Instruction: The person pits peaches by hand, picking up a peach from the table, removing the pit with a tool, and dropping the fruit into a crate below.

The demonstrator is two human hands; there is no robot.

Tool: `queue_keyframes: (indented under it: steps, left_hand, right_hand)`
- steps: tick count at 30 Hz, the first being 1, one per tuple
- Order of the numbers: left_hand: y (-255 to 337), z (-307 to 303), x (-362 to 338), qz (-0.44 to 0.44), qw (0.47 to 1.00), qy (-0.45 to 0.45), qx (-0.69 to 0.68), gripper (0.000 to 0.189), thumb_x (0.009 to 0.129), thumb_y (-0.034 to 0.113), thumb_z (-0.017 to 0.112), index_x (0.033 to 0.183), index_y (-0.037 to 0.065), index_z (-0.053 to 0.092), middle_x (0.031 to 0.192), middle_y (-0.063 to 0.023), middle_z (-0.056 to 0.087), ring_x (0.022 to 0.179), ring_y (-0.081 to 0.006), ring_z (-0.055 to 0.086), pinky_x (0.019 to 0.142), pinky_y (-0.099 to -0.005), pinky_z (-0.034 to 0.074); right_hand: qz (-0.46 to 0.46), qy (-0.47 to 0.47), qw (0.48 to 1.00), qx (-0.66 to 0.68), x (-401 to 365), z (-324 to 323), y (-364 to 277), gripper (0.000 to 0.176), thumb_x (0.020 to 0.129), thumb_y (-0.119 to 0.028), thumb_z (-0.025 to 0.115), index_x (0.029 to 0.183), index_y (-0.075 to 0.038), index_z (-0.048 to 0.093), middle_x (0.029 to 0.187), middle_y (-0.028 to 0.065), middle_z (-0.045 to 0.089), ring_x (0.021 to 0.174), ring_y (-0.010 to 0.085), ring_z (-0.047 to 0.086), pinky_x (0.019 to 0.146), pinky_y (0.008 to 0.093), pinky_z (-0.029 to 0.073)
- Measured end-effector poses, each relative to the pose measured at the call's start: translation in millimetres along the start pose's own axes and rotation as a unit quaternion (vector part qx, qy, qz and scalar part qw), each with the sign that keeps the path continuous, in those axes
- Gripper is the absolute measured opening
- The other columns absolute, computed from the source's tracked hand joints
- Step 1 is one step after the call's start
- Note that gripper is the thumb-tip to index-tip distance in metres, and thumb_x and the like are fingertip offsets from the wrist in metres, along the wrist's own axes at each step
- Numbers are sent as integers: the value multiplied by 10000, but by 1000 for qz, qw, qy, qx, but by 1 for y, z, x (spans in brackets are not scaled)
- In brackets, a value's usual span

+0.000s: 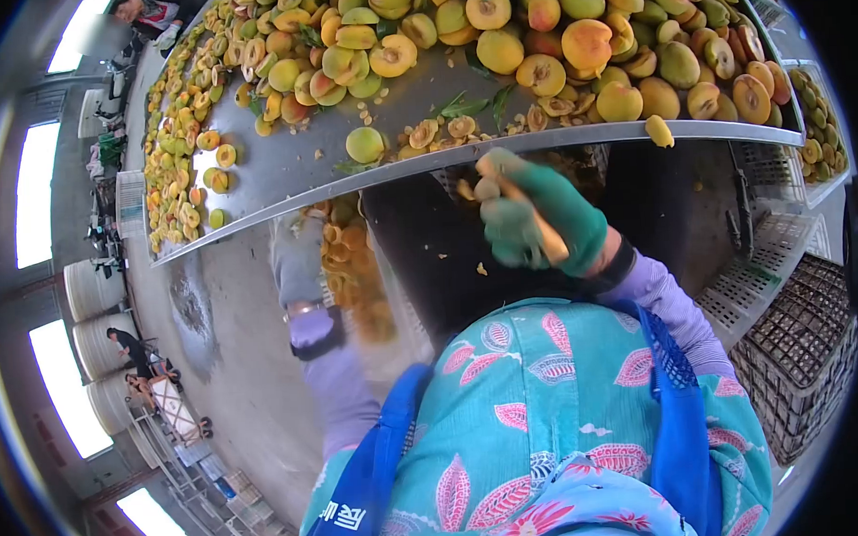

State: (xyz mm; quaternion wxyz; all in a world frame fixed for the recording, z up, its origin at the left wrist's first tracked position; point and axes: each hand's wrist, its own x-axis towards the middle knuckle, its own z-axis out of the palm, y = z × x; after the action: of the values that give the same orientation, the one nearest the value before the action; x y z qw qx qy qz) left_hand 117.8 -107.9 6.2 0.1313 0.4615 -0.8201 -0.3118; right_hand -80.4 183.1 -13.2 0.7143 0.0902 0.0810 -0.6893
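My right hand (550, 212), in a green glove, is closed around a wooden-handled tool (545, 237) just below the table's near edge; its working end is not clear. My left hand (298, 258), in a pale grey glove, is smeared by motion, and its fingers cannot be made out. It is beside a crate of peach halves (355, 271) that sits low in front of me. On the metal table (284, 174) lie whole and halved peaches (587, 45), with a lone green-yellow peach (364, 145) close to the edge.
Loose pits (424, 133) and green leaves (466, 106) lie along the table edge. At the right are a crate of fruit (816, 127), a white plastic crate (760, 266) and stacked dark crates (799, 321). Far left, a person (129, 349) stands near a cart (176, 409) and large tubs (94, 289).
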Motion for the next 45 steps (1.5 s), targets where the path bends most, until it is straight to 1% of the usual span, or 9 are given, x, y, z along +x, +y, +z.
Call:
queue_keyframes:
  steps: [1,8,12,13,19,34,37,43,45]
  left_hand:
    - [-3,-2,4,32,961,37,271,467,834,395,636,1092,7,620,997,-176,625,979,-297,612,762,-406,510]
    - [90,73,93,228,897,-188,328,457,801,263,635,1163,-13,593,1092,-189,616,975,-318,619,874,-418,494]
    - [93,54,52,15,787,-409,-461,445,898,260,573,1260,9,514,1173,-152,601,991,-260,624,853,-376,541]
    - [95,62,36,8,763,-390,-516,492,899,309,566,1272,-4,497,1179,-178,593,1001,-272,622,873,-380,530]
    - [119,104,-23,102,823,-239,-506,546,959,413,467,1256,-44,492,1127,-212,606,1016,-272,611,920,-374,500]
    - [141,109,-37,280,881,-179,-337,397,1000,301,423,1032,-43,618,945,-133,658,863,-195,626,800,-309,510]
    - [147,112,-36,145,859,-220,-440,406,1009,307,411,994,-40,622,929,-119,664,820,-180,630,761,-298,512]
    - [152,122,-52,142,862,-101,-475,322,996,265,497,991,-36,609,868,-125,663,708,-184,639,637,-272,523]
    - [154,119,-46,53,864,-141,-481,321,987,259,517,952,-40,626,803,-119,662,642,-180,626,587,-269,518]
  right_hand:
    - [-12,87,996,28,5,-8,-6,326,997,-410,446,911,-101,499,571,-44,423,417,71,418,397,234,361]
    - [-108,196,960,-168,-1,27,-4,312,958,-432,512,849,-139,511,603,-47,450,440,73,416,389,226,337]
    - [-322,252,743,-530,26,13,13,341,961,-421,503,900,-90,557,655,77,570,502,243,544,458,347,423]
    - [-388,242,599,-657,35,12,18,367,958,-425,509,923,-63,562,674,142,607,546,326,591,488,410,455]
    - [-322,278,471,-773,42,18,22,348,959,-381,502,998,-37,535,682,207,612,637,412,608,553,496,471]
    - [-313,281,546,-724,30,11,37,332,969,-351,508,1005,-21,487,692,220,608,634,415,602,547,476,461]
    - [-297,254,711,-584,32,26,41,332,969,-354,510,998,-23,503,745,237,616,691,424,607,571,475,457]
    - [-309,304,630,-644,37,10,47,363,959,-420,530,986,-58,534,675,134,595,576,249,586,503,371,438]
    - [-166,222,849,-450,21,31,29,340,962,-422,525,997,-84,527,638,67,547,525,162,527,448,320,399]
